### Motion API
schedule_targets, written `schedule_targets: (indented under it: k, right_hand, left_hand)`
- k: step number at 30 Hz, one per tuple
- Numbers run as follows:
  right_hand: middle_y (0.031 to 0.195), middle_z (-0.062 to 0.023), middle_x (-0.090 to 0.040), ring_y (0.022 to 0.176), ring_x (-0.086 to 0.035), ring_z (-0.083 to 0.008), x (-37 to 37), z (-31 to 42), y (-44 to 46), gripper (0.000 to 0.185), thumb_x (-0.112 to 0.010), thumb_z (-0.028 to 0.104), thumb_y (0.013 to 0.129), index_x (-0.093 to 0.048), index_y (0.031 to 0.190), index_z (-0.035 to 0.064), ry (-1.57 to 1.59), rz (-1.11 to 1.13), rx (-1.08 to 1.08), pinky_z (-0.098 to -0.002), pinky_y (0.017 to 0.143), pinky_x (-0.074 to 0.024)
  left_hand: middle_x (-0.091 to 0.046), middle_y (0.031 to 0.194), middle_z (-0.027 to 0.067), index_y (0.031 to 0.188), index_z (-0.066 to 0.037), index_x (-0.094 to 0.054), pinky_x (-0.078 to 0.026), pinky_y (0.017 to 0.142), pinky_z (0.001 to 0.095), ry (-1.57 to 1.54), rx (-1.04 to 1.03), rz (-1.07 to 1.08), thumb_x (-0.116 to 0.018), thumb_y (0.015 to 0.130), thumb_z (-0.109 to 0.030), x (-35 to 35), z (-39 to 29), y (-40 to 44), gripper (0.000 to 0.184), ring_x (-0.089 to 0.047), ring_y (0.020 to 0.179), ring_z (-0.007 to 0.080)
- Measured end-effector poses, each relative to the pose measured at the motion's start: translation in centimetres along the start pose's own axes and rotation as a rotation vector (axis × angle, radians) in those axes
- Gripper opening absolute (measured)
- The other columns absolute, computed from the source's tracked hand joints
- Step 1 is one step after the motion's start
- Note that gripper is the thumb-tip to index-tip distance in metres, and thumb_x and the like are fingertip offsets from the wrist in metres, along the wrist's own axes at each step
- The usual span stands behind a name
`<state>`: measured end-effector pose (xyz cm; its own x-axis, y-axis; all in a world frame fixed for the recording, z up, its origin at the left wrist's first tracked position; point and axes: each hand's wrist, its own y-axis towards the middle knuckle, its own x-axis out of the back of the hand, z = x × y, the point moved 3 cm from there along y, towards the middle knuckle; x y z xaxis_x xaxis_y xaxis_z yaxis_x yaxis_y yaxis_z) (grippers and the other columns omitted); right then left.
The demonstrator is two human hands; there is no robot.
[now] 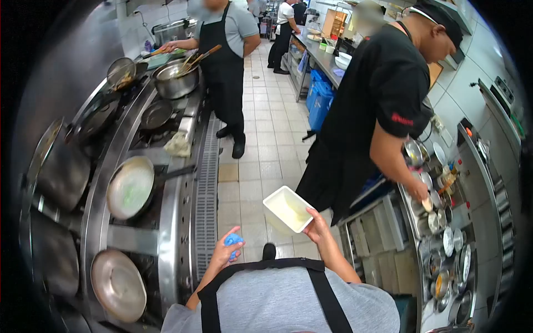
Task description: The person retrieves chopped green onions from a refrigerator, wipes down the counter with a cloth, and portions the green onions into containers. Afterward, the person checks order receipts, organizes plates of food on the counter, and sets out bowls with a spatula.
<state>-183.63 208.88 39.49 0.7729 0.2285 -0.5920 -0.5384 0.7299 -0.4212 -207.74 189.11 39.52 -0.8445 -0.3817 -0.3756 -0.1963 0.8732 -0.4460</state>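
Observation:
My right hand [318, 227] grips the near right corner of a white rectangular tub [276, 201], held tilted above the floor. A pale yellowish layer shows inside it. To the left, my left hand [222, 251] is closed around a crumpled blue cloth-like piece [234, 240]; its exact kind is unclear. Left of that hand, a frying pan [131, 187] with whitish liquid and a green patch sits on the stove. Nearer me on the same stove rests a round metal pan [118, 285].
The stove [176, 222] runs along my left, with a pot [176, 80] and a cloth [177, 144] farther up. A person in black [366, 105] works at the right counter; another in an apron [225, 61] stands ahead by the stove. Tiled floor [255, 166] lies between.

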Motion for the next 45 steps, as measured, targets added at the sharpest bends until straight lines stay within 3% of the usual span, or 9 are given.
schedule_targets:
  k: [6, 12, 18, 24, 27, 33, 34, 41, 45]
  right_hand:
    - [0.118, -0.0116, -0.052, 0.107, -0.052, -0.0258, -5.0, 9.0, 20.0, 0.048, -0.055, 0.031, 0.085, -0.045, 0.124, 0.0053, 0.002, 0.08, -0.053, -0.0483, 0.083, -0.0473]
    - [0.119, -0.0127, -0.046, 0.105, -0.051, -0.0286, -9.4, 16.9, 42.3, 0.052, -0.057, 0.032, 0.083, -0.043, 0.124, 0.003, -0.033, 0.07, -0.015, -0.0493, 0.082, -0.0481]
    - [0.12, -0.0131, -0.046, 0.106, -0.05, -0.0318, -7.0, 22.9, 56.5, 0.054, -0.058, 0.033, 0.082, -0.041, 0.127, 0.0071, -0.051, -0.123, -0.066, -0.0508, 0.077, -0.0498]
    - [0.122, -0.0127, -0.048, 0.107, -0.052, -0.0304, 0.5, 33.2, 65.5, 0.051, -0.057, 0.03, 0.084, -0.042, 0.127, 0.007, 0.034, -0.223, 0.084, -0.0479, 0.076, -0.051]
    - [0.121, -0.0132, -0.051, 0.101, -0.055, -0.0285, 3.7, 40.8, 70.7, 0.048, -0.053, 0.029, 0.085, -0.042, 0.125, 0.0054, 0.245, -0.117, 0.252, -0.0436, 0.075, -0.0521]
    - [0.119, -0.0145, -0.053, 0.105, -0.056, -0.0311, 2.3, 59.1, 84.3, 0.047, -0.051, 0.024, 0.085, -0.042, 0.124, 0.0006, 0.287, -0.071, 0.472, -0.0444, 0.08, -0.0514]
    - [0.12, -0.0139, -0.052, 0.105, -0.056, -0.0311, 1.1, 61.7, 87.3, 0.048, -0.051, 0.026, 0.085, -0.042, 0.124, 0.0011, 0.261, -0.046, 0.477, -0.0445, 0.08, -0.051]
    - [0.121, -0.0112, -0.052, 0.104, -0.055, -0.0302, -6.7, 75.8, 108.0, 0.049, -0.053, 0.032, 0.085, -0.043, 0.125, 0.0061, 0.234, 0.074, 0.461, -0.0422, 0.08, -0.0487]
    - [0.121, -0.0132, -0.05, 0.108, -0.051, -0.0314, -8.1, 81.5, 118.4, 0.051, -0.058, 0.029, 0.082, -0.041, 0.124, 0.0048, 0.293, 0.089, 0.547, -0.0444, 0.085, -0.0462]
  left_hand:
    - [-0.054, 0.068, 0.0018, 0.1, -0.005, -0.062, -0.035, 0.039, 0.0223, 0.217, -0.054, -0.13, -0.065, 0.082, -0.025, -1.0, -7.2, 13.3, 0.027, -0.047, 0.048, 0.0095]
    - [-0.052, 0.058, 0.0012, 0.08, -0.004, -0.062, -0.037, 0.043, 0.0234, 0.141, -0.133, -0.419, -0.053, 0.086, -0.05, 1.3, -13.6, 22.5, 0.048, -0.049, 0.05, 0.0096]
    - [-0.051, 0.055, 0.0011, 0.074, -0.005, -0.059, -0.038, 0.042, 0.0241, 0.191, -0.163, -0.453, -0.053, 0.086, -0.049, 2.7, -22.6, 37.8, 0.046, -0.05, 0.048, 0.0097]
    - [-0.048, 0.054, 0.0005, 0.07, -0.007, -0.055, -0.033, 0.036, 0.0235, 0.198, -0.009, -0.148, -0.055, 0.087, -0.042, -2.4, -33.3, 57.0, 0.038, -0.045, 0.04, 0.0102]
    - [-0.047, 0.054, 0.0002, 0.074, -0.008, -0.056, -0.033, 0.036, 0.0229, 0.244, -0.02, 0.071, -0.053, 0.088, -0.04, -5.8, -36.7, 67.6, 0.035, -0.047, 0.04, 0.0103]
    - [-0.053, 0.07, 0.0025, 0.098, -0.008, -0.053, -0.039, 0.041, 0.0242, -0.058, 0.043, 0.033, -0.05, 0.09, -0.038, -12.2, -43.2, 83.5, 0.03, -0.058, 0.056, 0.013]
    - [-0.054, 0.084, 0.0062, 0.109, -0.008, -0.049, -0.045, 0.047, 0.0282, -0.114, 0.051, 0.12, -0.05, 0.09, -0.035, -11.6, -43.1, 86.4, 0.033, -0.061, 0.068, 0.0173]
    - [-0.053, 0.099, 0.0115, 0.131, -0.009, -0.038, -0.051, 0.07, 0.0341, -0.405, -0.022, -0.029, -0.052, 0.088, -0.02, -9.6, -46.7, 101.9, 0.047, -0.059, 0.085, 0.0225]
    - [-0.053, 0.101, 0.0133, 0.134, -0.007, -0.035, -0.051, 0.075, 0.0325, -0.119, -0.021, -0.091, -0.054, 0.086, -0.011, -9.8, -52.0, 111.5, 0.051, -0.059, 0.09, 0.0211]
